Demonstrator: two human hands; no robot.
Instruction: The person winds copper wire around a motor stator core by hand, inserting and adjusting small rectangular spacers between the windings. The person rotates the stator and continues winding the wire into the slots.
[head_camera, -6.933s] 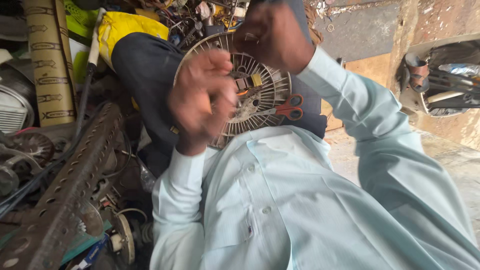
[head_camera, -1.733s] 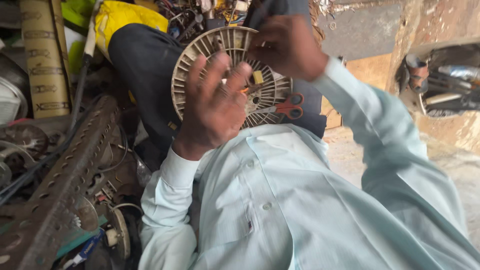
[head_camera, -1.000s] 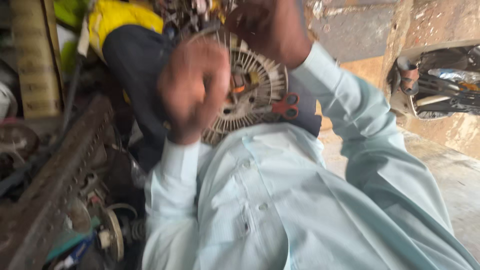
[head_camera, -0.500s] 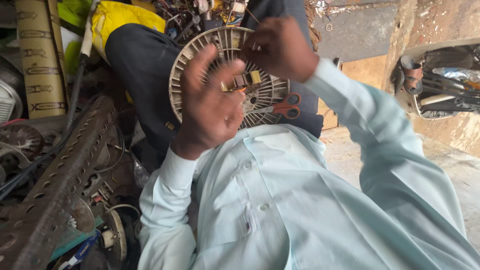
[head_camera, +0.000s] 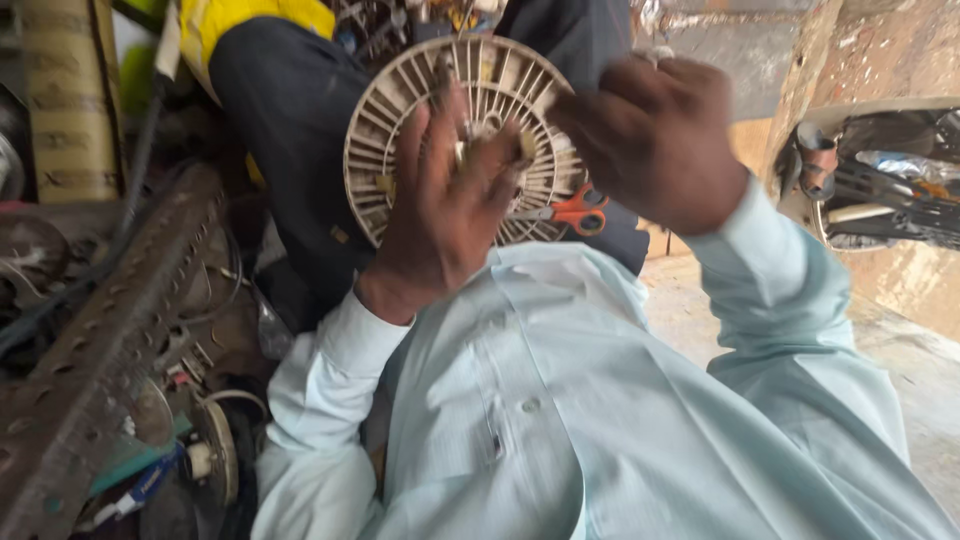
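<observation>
The round slotted fan guard (head_camera: 455, 130), cream-coloured plastic with radial ribs, sat at the 12 o'clock position of the view, resting against dark trousers (head_camera: 290, 130) above the person's pale blue shirt (head_camera: 560, 420). The left hand (head_camera: 440, 205) lay flat over the guard's lower centre, fingers spread and extended toward 12 o'clock, its grip apart and pressing on the ribs rather than clamping them. The right hand (head_camera: 655, 140) was positioned at the guard's 3 o'clock edge with fingers curled; whether its grip was closed on the rim could not be determined. Orange-handled scissors (head_camera: 570, 212) lay just beside the guard at its 4 o'clock side, between the two hands. A perforated metal angle bar (head_camera: 110, 350) ran diagonally at 8 o'clock, among loose wires and parts.
</observation>
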